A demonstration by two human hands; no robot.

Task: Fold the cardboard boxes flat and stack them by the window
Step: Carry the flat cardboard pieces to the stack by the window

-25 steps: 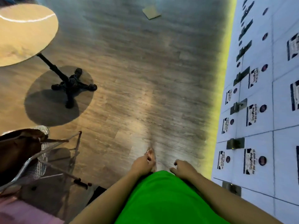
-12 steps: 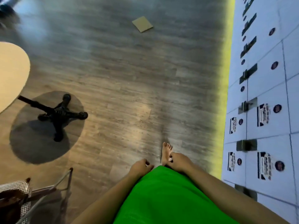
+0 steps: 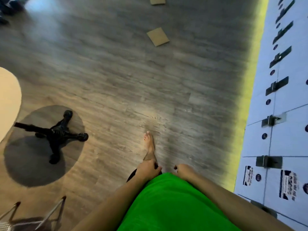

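Ahead on the grey wood-plank floor (image 3: 116, 80) lies a flat piece of brown cardboard (image 3: 158, 36), a rectangle turned at a slant so that its long axis runs from upper left to lower right, with one corner pointing toward the viewer. A second cardboard piece (image 3: 157, 0) lies flat farther off, cut by the top edge of the view. Both pieces are well apart from the person. Low in the view, the left hand (image 3: 147, 170) hangs in front of a bright green garment (image 3: 168, 205), its fingers curled loosely inward and holding nothing. The right hand (image 3: 183, 170) hangs just beside it, also loosely curled and holding nothing. One bare foot (image 3: 150, 147) is set forward on the floor, toes pointing away. To the left stands a round counter (image 3: 8, 100) on a black four-legged base (image 3: 55, 132), which casts a round shadow. Along the right runs a wall of pale lockers (image 3: 283, 130) with dark latches and labels.
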